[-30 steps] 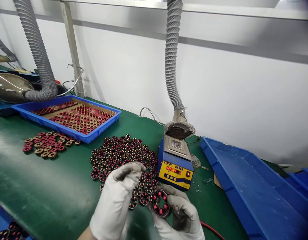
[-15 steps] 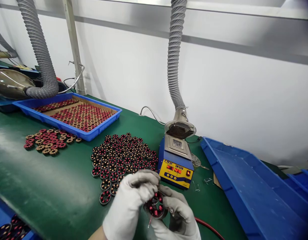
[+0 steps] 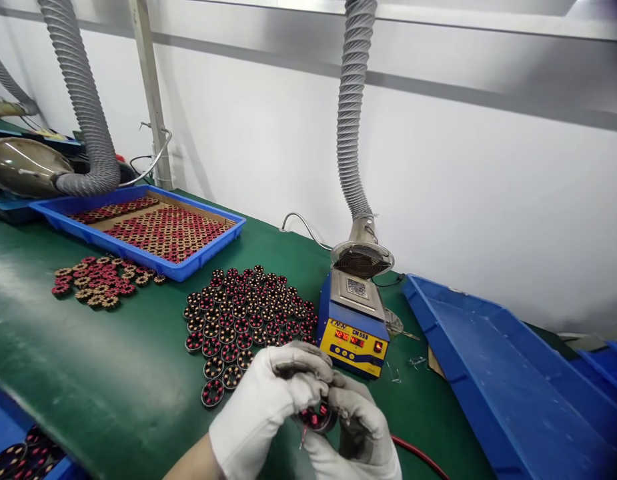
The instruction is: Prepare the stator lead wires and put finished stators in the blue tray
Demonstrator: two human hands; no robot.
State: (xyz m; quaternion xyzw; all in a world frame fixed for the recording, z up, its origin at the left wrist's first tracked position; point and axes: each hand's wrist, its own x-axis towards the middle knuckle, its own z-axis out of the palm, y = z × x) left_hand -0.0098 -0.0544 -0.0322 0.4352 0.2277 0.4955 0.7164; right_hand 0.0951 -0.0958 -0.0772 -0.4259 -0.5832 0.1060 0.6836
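- Head view: green surface, running under everything, against a white wall.
- Right tray: blue, far right.
- Left tray: blue, holding rows of red and tan cores on brown board.
- Hose: grey, ribbed, hanging down to a round hood just above the box.
- Rings: dark-rimmed, red or tan inside, flat in a spread left of the box.
- Box: blue with a yellow front, lit red digits, a QR code on its top plate.
- Loose cores: red and tan, in front of the left tray.
- Left hand: white glove, soiled fingers; thumb and fingers together over the held ring's upper side. What they pinch is hidden.
- Right hand: soiled glove, clamped on the held ring from the right.
- Red cord: on the surface, beside the right hand.
- Held ring: red coils inside, partly covered, between both hands in front of the box; a thin reddish wire hangs below.
- Clips: small, metal, right of the box.
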